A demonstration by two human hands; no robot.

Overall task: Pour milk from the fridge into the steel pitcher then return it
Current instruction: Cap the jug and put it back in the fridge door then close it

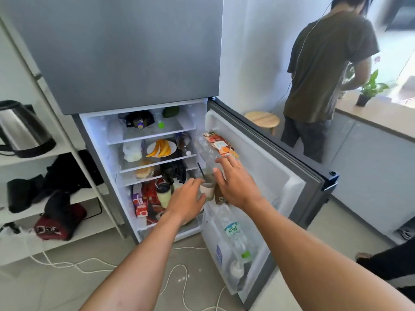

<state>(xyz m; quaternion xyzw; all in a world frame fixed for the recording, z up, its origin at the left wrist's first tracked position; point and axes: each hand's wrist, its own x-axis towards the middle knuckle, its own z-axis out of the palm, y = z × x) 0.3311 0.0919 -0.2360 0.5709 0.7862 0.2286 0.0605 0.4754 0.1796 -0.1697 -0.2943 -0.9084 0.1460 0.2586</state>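
The fridge stands with its lower door swung open to the right. A white translucent milk jug lies on the second shelf, left of a plate of mango slices. My left hand reaches to the inner edge of the door rack, its thumb and fingers wrapped round a plastic cup with a black straw. My right hand hovers just right of that cup with fingers spread, holding nothing. No steel pitcher is in view.
A red and purple carton and a lidded jar stand in the bottom compartment. Water bottles fill the lower door rack. A steel kettle sits on white shelving at left. A person stands at the counter, right. Cables cross the floor.
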